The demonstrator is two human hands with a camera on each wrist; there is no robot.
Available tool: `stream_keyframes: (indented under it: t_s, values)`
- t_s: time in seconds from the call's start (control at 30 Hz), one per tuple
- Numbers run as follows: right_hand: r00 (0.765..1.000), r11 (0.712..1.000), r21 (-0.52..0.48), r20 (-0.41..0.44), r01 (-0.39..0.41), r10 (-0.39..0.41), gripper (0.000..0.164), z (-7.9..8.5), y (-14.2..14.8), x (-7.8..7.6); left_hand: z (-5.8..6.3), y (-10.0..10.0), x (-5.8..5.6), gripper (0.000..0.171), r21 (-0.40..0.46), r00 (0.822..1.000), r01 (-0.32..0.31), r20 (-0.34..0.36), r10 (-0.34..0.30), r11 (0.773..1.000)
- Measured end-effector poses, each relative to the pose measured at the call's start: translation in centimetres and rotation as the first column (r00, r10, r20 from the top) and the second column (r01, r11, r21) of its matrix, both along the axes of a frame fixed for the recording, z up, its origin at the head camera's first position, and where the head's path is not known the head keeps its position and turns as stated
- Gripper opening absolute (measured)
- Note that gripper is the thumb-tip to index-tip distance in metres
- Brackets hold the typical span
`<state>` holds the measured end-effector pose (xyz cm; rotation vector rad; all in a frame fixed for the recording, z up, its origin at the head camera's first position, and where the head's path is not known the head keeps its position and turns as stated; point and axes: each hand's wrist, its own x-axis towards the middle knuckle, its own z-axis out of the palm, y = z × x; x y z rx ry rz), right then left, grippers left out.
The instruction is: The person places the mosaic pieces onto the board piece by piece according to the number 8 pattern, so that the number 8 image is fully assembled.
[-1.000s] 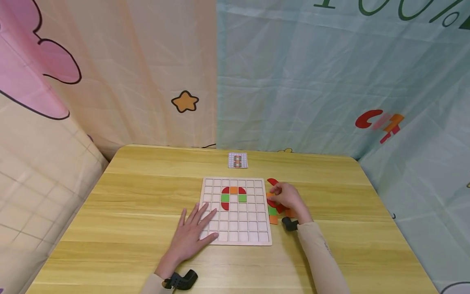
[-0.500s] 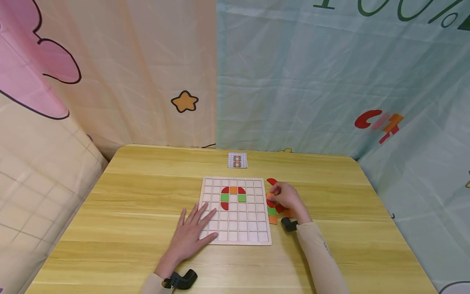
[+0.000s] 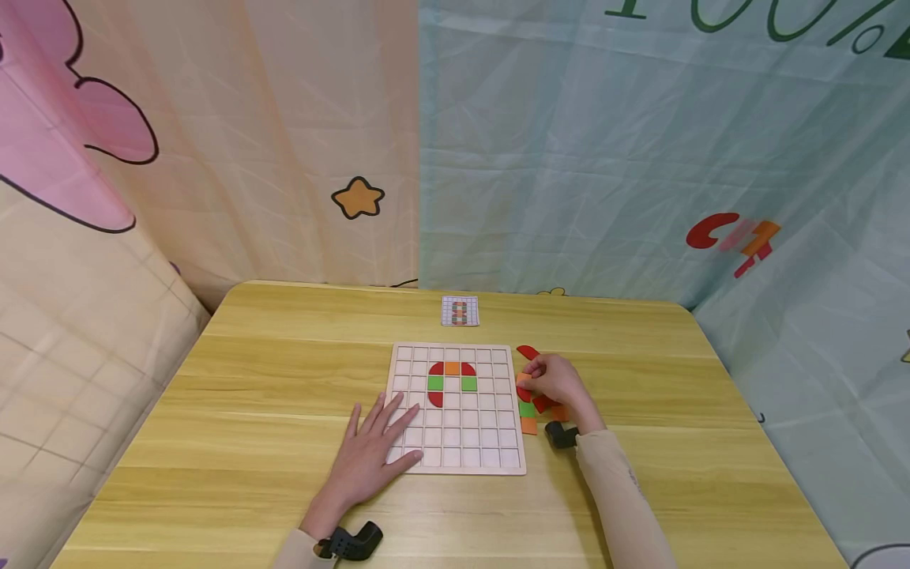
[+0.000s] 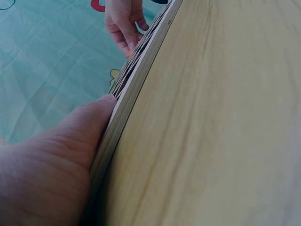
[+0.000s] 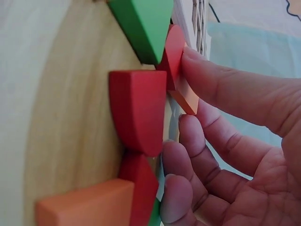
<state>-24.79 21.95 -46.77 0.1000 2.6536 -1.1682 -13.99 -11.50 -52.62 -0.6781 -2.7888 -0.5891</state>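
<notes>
My left hand (image 3: 366, 458) lies spread on the lower left of a white grid board (image 3: 490, 438), its thumb along the near edge. On that board sit red rounded blocks (image 3: 437, 399), green square blocks (image 3: 469, 384) and an orange square block (image 3: 453, 368). Just off the right edge, my right hand (image 3: 562, 382) pinches another orange block (image 5: 190, 100) between thumb and index finger; a red rounded block (image 5: 175, 54) is right beside it. The other fingers curl loosely near more loose pieces, among them a red block (image 5: 138, 110) and a green block (image 5: 146, 28).
A small pattern card (image 3: 460, 310) lies beyond the board, near the far edge of the wooden table (image 3: 298, 340). Loose blocks, such as an orange one (image 3: 529, 426), line the board's right side. Printed curtains (image 3: 554, 158) hang behind the table.
</notes>
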Motion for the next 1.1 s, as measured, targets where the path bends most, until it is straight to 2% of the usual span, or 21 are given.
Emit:
stream_keyframes:
  t_s: [0.33, 0.57, 0.77, 0.97, 1.1]
  values:
    - [0.999, 1.000, -0.011, -0.039, -0.022, 0.021, 0.021, -0.2, 0.6, -0.1, -0.1, 0.1, -0.1, 0.068, -0.002, 1.000, 0.000, 0.007, 0.000, 1.000]
    - [0.991, 0.998, -0.046, -0.132, -0.039, 0.033, 0.018, 0.5, 0.1, 0.4, 0.0, 0.0, -0.1, 0.068, -0.001, 1.000, -0.003, 0.021, 0.003, 1.000]
    - [0.970, 0.983, -0.074, -0.190, -0.166, 0.149, 0.016, 1.4, -2.1, 1.0, 0.2, 0.0, 0.0, 0.067, 0.012, 1.000, 0.002, 0.010, -0.002, 1.000]
    - [0.959, 0.963, -0.094, -0.150, -0.254, 0.239, 0.008, 1.4, -5.1, 1.4, 0.1, 0.0, 0.0, 0.067, 0.007, 1.000, 0.004, 0.002, -0.004, 1.000]
    - [0.939, 0.941, -0.090, -0.144, -0.326, 0.312, 0.005, 1.0, -6.9, 1.6, 0.0, 0.0, -0.1, 0.067, 0.005, 1.000, 0.002, 0.009, -0.002, 1.000]
